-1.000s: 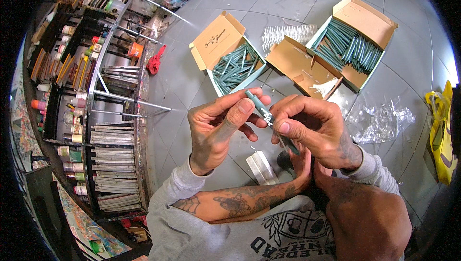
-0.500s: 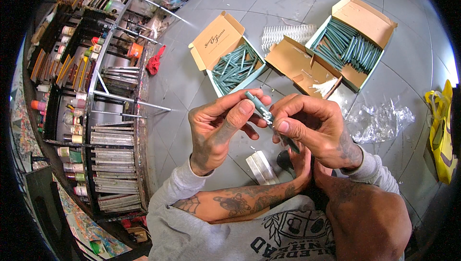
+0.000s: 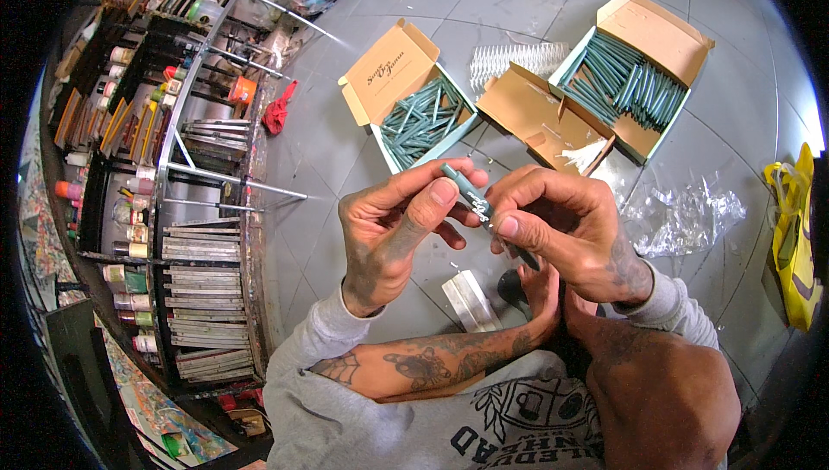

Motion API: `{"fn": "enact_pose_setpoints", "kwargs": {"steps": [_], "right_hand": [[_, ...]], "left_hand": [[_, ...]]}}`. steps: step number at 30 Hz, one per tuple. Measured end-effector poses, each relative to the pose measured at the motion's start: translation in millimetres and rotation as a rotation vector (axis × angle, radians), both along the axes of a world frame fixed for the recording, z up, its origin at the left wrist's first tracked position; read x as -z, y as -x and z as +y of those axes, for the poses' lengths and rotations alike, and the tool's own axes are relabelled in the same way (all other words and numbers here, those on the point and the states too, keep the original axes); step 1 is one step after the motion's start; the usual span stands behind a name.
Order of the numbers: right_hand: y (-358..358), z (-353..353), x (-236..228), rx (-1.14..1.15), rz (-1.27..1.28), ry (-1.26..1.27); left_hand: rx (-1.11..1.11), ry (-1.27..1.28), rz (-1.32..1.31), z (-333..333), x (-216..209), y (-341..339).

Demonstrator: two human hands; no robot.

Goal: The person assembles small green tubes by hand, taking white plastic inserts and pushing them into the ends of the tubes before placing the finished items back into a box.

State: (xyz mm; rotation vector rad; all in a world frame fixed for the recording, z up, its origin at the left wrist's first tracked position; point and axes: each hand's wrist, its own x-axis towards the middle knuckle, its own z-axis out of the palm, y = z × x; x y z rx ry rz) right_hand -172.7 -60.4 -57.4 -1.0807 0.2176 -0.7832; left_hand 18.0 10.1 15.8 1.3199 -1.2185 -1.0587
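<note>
Over my lap, both hands hold one slim dark green pen-like stick with white printing on its side. My left hand pinches its upper end between thumb and fingers. My right hand closes on the lower part, thumb pressed near the print. The stick slants down to the right, and its dark lower end shows below my right fingers. Beyond my hands stands an open box of loose green sticks. Farther right, a second open box holds more of them, partly in neat rows.
Between the boxes lies an open cardboard box with white pieces inside. Clear plastic wrap and a yellow bag are at right. Near my foot sits a pale block. A metal rack of jars and frames fills the left.
Hardly anything moves. My fingers shift slightly, and the stick turns a little so its white print sits at a different angle.
</note>
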Motion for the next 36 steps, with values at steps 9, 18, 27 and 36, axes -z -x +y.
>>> {"fn": "enact_pose_setpoints", "kwargs": {"steps": [9,18,27,36], "right_hand": [[-0.3,-0.8,0.9,0.001,-0.015,0.02],[1.1,-0.4,-1.7,0.004,0.007,0.004],[0.9,0.0,-0.3,0.003,-0.02,0.027],[-2.4,0.2,0.5,0.071,0.014,0.055]], "left_hand": [[-0.03,-0.006,-0.04,-1.1,-0.8,2.7],[-0.016,-0.009,-0.053,-1.0,-1.4,2.7],[-0.012,-0.003,-0.019,-0.8,-1.0,3.6],[-0.088,0.071,-0.039,-1.0,2.4,8.7]]}}
